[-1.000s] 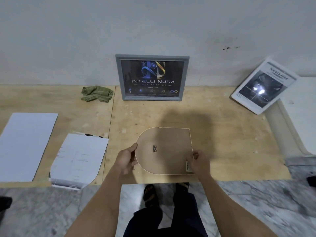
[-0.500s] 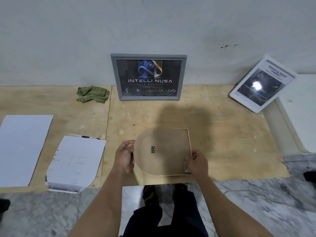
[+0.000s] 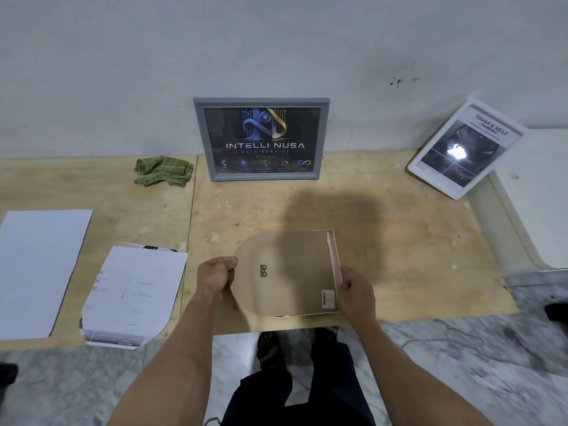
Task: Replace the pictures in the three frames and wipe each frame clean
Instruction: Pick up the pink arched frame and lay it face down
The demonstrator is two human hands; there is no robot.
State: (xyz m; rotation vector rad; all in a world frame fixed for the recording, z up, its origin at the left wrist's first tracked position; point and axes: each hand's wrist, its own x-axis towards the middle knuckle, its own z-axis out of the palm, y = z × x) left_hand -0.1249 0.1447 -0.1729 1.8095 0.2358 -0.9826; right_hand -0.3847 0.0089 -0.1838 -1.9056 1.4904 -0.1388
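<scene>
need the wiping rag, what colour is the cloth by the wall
Green with faint lighter stripes; the cloth shows best in the head view.

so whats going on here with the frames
A person stands at a plywood table holding an arch-shaped frame back side up: the left hand grips its rounded edge, the right hand its straight edge. A grey frame leans on the wall behind, a white frame is propped at the right. A green cloth and loose sheets lie to the left, untouched.
</scene>
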